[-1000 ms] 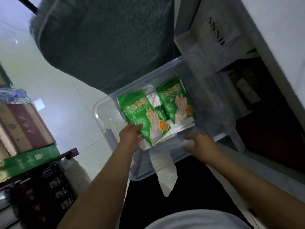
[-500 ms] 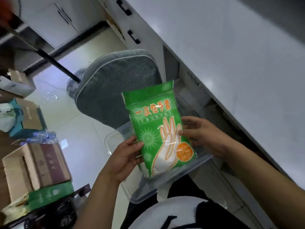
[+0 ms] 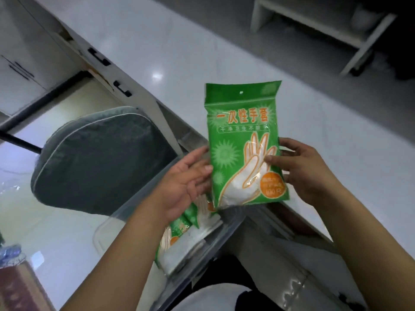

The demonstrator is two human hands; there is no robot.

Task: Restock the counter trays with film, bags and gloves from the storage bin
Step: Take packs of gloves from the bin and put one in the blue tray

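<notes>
Pack raised higher since earlier, now over the white tabletop (image 3: 224,52). Right hand (image 3: 301,169) pinches glove pack (image 3: 244,151) at its right edge, thumb on front; left hand (image 3: 186,180) spread, fingers at left edge. Clear storage bin (image 3: 215,239) below, more green packs inside, partly hidden by left forearm. Grey cushion (image 3: 101,162) left. Print blurred.

Glossy white stone countertop (image 3: 224,52) sweeps across far right, white cabinet drawers with black handles (image 3: 98,57) left, grey padded chair cushion (image 3: 101,158) near left over pale shiny floor tiles (image 3: 45,232)
</notes>
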